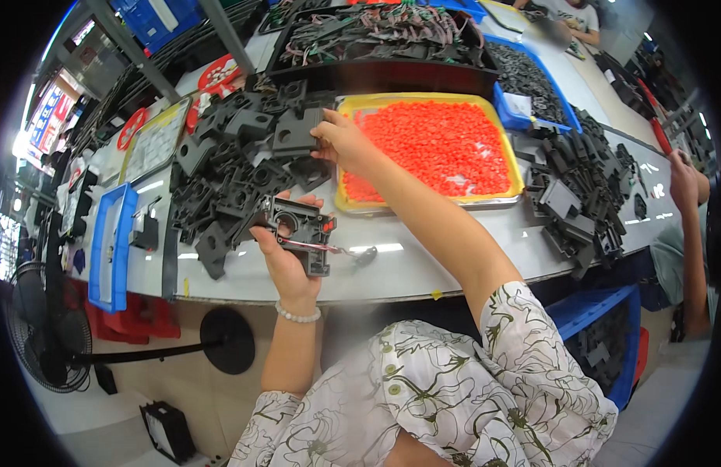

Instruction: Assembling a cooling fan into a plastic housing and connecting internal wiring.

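My left hand (283,257) is closed around a dark grey plastic housing (302,229) with a round opening, small red parts at its right edge and a thin wire hanging out toward the right. Farther away, my right hand (342,142) grips the edge of a dark grey plastic cover (297,132) with a round hole, above a heap of similar grey plastic parts (220,144). The fingertips of the right hand are partly behind the cover. A small dark piece (366,255) at the wire's end lies over the white tabletop.
Right of the heap stands a yellow-rimmed tray (504,117) of small red parts. Behind it is a black bin (384,76) of wired parts. More dark parts (578,194) lie at the right, a blue tray (98,249) at the left. Another person's arm (691,226) shows far right.
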The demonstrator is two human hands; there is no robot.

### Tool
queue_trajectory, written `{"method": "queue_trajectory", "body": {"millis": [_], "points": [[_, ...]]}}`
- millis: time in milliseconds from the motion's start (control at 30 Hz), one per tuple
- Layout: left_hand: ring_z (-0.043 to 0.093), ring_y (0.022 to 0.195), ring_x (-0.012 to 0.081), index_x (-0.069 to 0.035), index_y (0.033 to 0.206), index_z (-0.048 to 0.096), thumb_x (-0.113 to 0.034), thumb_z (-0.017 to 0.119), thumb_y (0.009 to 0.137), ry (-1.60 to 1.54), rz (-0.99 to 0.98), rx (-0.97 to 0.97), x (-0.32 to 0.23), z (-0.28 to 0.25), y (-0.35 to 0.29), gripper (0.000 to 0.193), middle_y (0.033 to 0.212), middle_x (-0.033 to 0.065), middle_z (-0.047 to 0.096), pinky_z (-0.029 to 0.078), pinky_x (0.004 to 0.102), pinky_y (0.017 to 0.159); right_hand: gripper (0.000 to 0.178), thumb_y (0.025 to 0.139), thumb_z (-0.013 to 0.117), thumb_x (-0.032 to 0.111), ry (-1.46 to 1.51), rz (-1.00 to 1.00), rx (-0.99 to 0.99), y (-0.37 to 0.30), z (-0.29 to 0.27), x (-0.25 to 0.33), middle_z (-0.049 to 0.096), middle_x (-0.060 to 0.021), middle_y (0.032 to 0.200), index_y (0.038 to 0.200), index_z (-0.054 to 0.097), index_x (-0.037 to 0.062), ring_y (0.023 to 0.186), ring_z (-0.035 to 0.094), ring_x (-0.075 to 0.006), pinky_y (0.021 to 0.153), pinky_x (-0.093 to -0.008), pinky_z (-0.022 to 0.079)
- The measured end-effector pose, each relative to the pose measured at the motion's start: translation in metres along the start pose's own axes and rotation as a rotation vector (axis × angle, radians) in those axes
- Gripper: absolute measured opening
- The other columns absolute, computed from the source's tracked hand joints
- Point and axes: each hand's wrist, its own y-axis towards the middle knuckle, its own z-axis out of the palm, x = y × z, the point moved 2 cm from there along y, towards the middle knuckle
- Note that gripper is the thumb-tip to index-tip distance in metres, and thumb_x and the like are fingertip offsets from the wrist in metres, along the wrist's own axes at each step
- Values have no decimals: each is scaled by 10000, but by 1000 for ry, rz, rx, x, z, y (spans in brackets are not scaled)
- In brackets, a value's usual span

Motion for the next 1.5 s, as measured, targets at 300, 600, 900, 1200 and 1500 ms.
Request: {"method": "queue_trajectory", "body": {"millis": [300, 600, 900, 1200, 1500], "points": [[521, 985, 315, -26, 1181, 398, -703, 326, 778, 15, -3, 38, -11, 8, 22, 792, 1055, 195, 538, 468, 500, 804, 460, 836, 556, 204, -619, -23, 126, -85, -22, 31, 510, -127, 1194, 1229, 453, -11, 1067, 504, -188, 892, -305, 407], [518, 1002, 287, 11, 1212, 391, -701, 381, 758, -143, -180, 330, 21, 63, 32, 845, 1057, 187, 539, 479, 473, 796, 397, 887, 459, 304, -289, 219, 121, -172, -58, -1, 575, -58, 1042, 1215, 500, 84, 921, 549, -150, 760, -280, 435], [548, 910, 223, -18, 1191, 396, -661, 250, 831, 18, -124, 218, 24, 116, 12, 751, 1001, 151, 545, 500, 374, 744, 298, 892, 479, 228, 129, 323, 285, -214, -65, 14, 623, -142, 863, 1120, 487, 36, 706, 630, -164, 624, -263, 507], [546, 923, 227, -14, 1223, 375, -636, 235, 849, 17, -105, 205, 35, 123, 9, 739, 1010, 152, 539, 503, 370, 763, 375, 874, 513, 178, -161, -53, 0, -222, -87, 29, 613, -82, 885, 1209, 399, 54, 795, 586, -120, 652, -230, 451], [554, 895, 204, -24, 1206, 410, -587, 307, 866, -3, -132, 256, 43, 125, 10, 666, 1012, 128, 543, 493, 335, 765, 297, 869, 534, 114, -160, -65, 21, -226, -96, 34, 599, -92, 961, 1139, 448, 22, 892, 588, -152, 802, -261, 463]]}}
